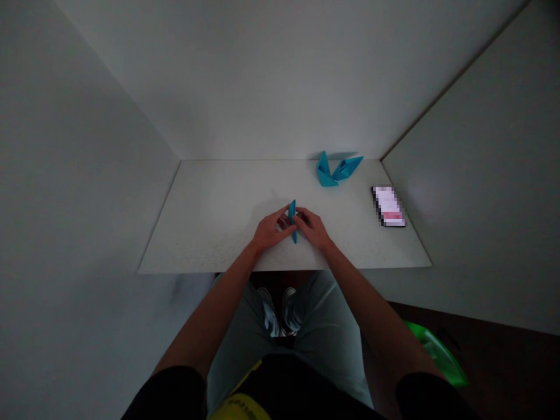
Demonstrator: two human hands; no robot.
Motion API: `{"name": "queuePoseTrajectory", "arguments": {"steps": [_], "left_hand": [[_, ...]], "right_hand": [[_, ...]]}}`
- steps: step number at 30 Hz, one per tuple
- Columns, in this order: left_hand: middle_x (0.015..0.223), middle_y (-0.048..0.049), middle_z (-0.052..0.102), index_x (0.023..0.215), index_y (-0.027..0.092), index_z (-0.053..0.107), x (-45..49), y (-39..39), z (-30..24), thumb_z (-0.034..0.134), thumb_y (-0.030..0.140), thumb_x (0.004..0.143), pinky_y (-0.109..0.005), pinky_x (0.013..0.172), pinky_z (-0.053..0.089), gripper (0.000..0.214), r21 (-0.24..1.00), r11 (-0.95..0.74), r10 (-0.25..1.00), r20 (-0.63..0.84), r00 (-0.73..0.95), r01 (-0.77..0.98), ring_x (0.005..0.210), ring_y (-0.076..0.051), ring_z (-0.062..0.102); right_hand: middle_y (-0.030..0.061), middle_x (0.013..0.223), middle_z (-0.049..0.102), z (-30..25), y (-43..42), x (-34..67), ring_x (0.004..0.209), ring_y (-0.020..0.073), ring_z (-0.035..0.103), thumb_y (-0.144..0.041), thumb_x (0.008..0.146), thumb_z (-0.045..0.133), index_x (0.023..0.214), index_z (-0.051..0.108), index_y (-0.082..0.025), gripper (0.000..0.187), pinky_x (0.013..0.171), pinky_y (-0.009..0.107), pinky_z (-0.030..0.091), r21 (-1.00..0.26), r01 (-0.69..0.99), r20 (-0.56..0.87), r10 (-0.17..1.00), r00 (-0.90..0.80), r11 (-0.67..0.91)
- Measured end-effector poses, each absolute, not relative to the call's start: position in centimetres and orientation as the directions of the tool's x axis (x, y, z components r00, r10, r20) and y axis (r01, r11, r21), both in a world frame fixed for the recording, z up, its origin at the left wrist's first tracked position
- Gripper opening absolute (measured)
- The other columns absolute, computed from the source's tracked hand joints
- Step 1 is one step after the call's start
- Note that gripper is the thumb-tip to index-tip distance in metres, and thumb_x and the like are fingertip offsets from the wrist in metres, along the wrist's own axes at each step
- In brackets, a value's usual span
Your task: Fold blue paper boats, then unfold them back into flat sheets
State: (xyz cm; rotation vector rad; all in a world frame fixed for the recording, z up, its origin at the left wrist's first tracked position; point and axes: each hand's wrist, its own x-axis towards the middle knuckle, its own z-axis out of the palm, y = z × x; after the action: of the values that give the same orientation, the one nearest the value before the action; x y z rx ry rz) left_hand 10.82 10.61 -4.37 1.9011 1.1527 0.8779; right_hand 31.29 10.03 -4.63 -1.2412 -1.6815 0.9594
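Note:
Between my two hands is a narrow piece of folded blue paper, held upright over the middle of the white table. My left hand grips it from the left, its fingers and thumb closed against the paper. From the right, my right hand pinches the same paper, with the thumb across its near face. The fingers cover the paper's middle, so only its pointed top and lower tip show. Farther back on the right, two folded blue paper shapes with pointed ends rest close together by the wall.
A phone with a lit, blurred screen lies at the right of the white table. Walls border the table at the back, left and right. Below, a green object is on the dark floor at the right.

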Motion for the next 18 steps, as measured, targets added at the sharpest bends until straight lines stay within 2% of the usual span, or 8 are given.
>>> {"name": "queuePoseTrajectory", "arguments": {"steps": [4, 12, 18], "left_hand": [[0.101, -0.0044, 0.08, 0.155, 0.024, 0.058, 10.78, 10.73, -4.4, 0.076, 0.047, 0.095, -0.031, 0.078, 0.059, 0.067, 0.86, -0.328, 0.914, 0.184, 0.363, 0.391, 0.078, -0.016, 0.071], [0.099, -0.0042, 0.079, 0.152, 0.023, 0.061, 10.7, 11.03, -4.71, 0.075, 0.048, 0.096, -0.028, 0.074, 0.058, 0.064, 0.887, -0.285, 0.921, 0.148, 0.36, 0.364, 0.078, -0.016, 0.071], [0.099, -0.0041, 0.079, 0.152, 0.021, 0.062, 10.1, 11.36, -4.62, 0.076, 0.049, 0.094, -0.028, 0.073, 0.057, 0.066, 0.907, -0.263, 0.917, 0.129, 0.377, 0.328, 0.077, -0.015, 0.07]], "right_hand": [[0.0042, 0.089, 0.075, -4.87, 10.1, 31.24, 0.078, 0.0209, 0.067, -0.06, 0.099, 0.063, 0.132, 0.073, -0.021, 0.053, 0.075, 0.035, 0.055, -0.911, 0.34, 0.188, 0.97, -0.157, 0.232], [0.0044, 0.086, 0.074, -4.71, 10.01, 31.18, 0.072, 0.019, 0.064, -0.058, 0.101, 0.06, 0.133, 0.073, -0.017, 0.054, 0.069, 0.033, 0.052, -0.888, 0.39, 0.207, 0.969, -0.132, 0.243], [0.0061, 0.092, 0.075, -5.19, 10.12, 31.2, 0.075, 0.0194, 0.065, -0.061, 0.1, 0.061, 0.133, 0.072, -0.017, 0.056, 0.072, 0.034, 0.054, -0.891, 0.374, 0.219, 0.966, -0.14, 0.256]]}}
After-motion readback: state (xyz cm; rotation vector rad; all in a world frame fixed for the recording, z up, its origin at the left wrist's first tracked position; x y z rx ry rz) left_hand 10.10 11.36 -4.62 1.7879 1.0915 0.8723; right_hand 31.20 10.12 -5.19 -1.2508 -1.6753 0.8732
